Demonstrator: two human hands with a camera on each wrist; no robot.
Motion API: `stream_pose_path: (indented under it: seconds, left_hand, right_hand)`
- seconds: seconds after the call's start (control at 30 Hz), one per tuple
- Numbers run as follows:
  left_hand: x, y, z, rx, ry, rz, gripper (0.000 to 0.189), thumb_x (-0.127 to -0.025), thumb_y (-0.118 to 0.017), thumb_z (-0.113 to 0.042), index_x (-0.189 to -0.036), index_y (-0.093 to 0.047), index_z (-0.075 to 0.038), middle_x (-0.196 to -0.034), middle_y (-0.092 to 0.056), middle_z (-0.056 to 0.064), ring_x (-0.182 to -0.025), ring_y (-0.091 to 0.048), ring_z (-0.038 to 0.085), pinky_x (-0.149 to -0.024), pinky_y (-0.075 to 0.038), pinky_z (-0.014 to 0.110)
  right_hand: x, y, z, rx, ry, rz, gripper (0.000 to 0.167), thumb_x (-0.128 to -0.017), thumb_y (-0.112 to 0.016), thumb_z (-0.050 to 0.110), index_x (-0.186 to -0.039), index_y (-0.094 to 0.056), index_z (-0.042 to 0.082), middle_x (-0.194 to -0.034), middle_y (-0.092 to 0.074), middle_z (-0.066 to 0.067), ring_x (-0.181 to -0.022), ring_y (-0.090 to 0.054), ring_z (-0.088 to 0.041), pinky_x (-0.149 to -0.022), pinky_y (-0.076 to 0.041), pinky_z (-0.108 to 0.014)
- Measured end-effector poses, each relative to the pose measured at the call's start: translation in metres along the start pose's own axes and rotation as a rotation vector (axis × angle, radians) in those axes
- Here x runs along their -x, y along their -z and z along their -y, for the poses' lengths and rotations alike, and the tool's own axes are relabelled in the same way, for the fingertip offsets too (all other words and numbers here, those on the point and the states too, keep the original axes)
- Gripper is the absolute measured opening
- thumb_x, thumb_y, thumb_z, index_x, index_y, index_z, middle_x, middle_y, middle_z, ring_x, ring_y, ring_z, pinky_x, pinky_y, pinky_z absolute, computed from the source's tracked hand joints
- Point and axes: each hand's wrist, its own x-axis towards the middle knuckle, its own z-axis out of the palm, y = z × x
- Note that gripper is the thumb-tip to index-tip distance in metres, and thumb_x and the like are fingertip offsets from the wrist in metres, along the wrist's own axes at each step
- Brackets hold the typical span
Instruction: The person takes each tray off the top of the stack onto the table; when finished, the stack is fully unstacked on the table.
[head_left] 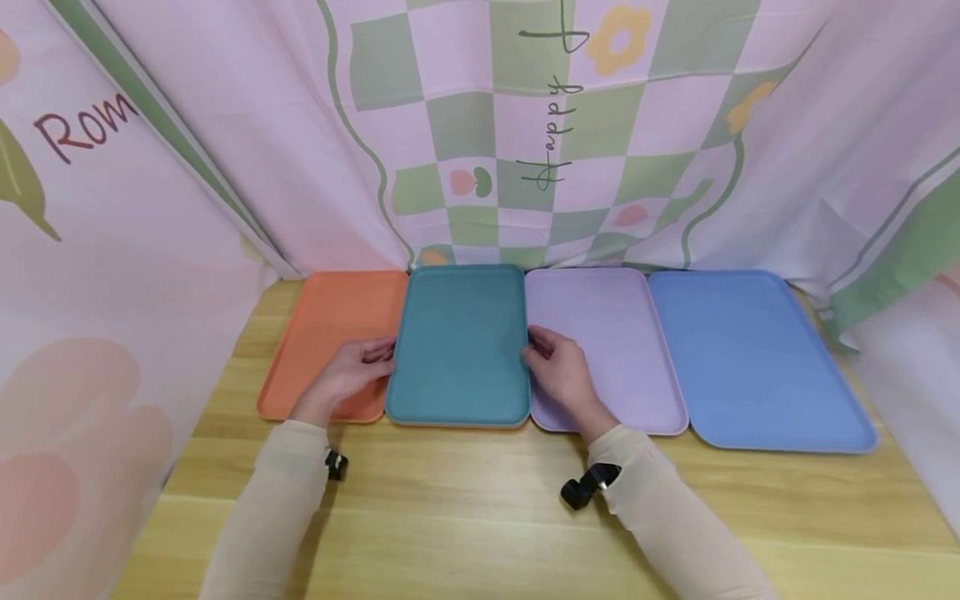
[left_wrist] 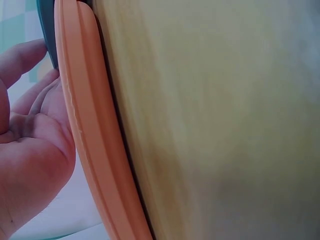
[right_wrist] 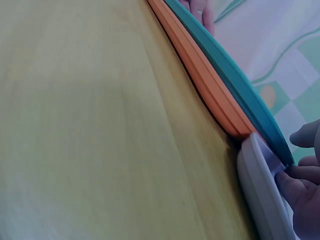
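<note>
A teal rectangular tray [head_left: 459, 346] lies between my two hands, on top of an orange tray whose rim [right_wrist: 215, 95] shows beneath it. At its left edge, my left hand [head_left: 351, 369] holds the rim by the fingertips, above another orange tray [head_left: 330, 308]. My right hand [head_left: 561, 367] grips the opposite edge with thumb and fingers, over a lilac tray [head_left: 611, 333]. In the right wrist view, the fingers [right_wrist: 300, 187] meet the teal rim just above the lilac tray's wall. The fingertips' undersides are partly hidden.
A blue tray [head_left: 757, 358] lies at the right end of the row. The trays rest on a wooden table [head_left: 450, 517], their far edges close to a patterned curtain [head_left: 465, 125]. Curtains also hang at both sides.
</note>
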Motion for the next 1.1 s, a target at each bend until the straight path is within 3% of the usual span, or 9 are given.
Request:
stream_pose_path:
  seconds: [0.2, 0.5, 0.93, 1.1]
  left_hand:
    - [0.001, -0.001, 0.0, 0.018, 0.003, 0.004, 0.061, -0.109, -0.064, -0.01, -0.164, -0.041, 0.001, -0.169, -0.042, 0.024, -0.159, -0.041, 0.037, -0.126, -0.043, 0.049]
    - [0.001, -0.001, -0.001, 0.034, 0.029, 0.006, 0.061, -0.109, -0.063, -0.01, -0.165, -0.041, 0.0, -0.17, -0.042, 0.022, -0.16, -0.039, 0.035, -0.127, -0.042, 0.05]
    - [-0.001, 0.0, 0.001, -0.025, -0.022, -0.017, 0.055, -0.111, -0.06, -0.012, -0.161, -0.045, 0.003, -0.167, -0.047, 0.021, -0.155, -0.047, 0.037, -0.123, -0.048, 0.049]
    - [-0.001, 0.0, 0.003, -0.025, -0.031, -0.02, 0.055, -0.11, -0.06, -0.011, -0.161, -0.045, 0.004, -0.165, -0.048, 0.023, -0.152, -0.051, 0.038, -0.117, -0.055, 0.04]
  right_hand:
    - [0.004, -0.004, 0.005, -0.011, -0.03, 0.007, 0.054, -0.099, -0.07, 0.002, -0.15, -0.058, -0.01, -0.146, -0.064, -0.028, -0.133, -0.068, -0.039, -0.111, -0.058, -0.047]
    - [0.004, -0.009, 0.008, 0.104, -0.026, -0.073, 0.05, -0.094, -0.065, 0.002, -0.144, -0.066, -0.003, -0.137, -0.072, -0.02, -0.128, -0.072, -0.035, -0.11, -0.059, -0.046]
    - [0.0, -0.005, 0.016, 0.01, -0.046, -0.157, 0.051, -0.09, -0.059, -0.004, -0.14, -0.067, -0.009, -0.13, -0.074, -0.028, -0.119, -0.076, -0.038, -0.101, -0.064, -0.045]
    - [-0.001, 0.0, 0.014, 0.008, -0.055, -0.156, 0.049, -0.09, -0.058, 0.0, -0.137, -0.07, -0.008, -0.129, -0.075, -0.026, -0.118, -0.077, -0.038, -0.099, -0.065, -0.043]
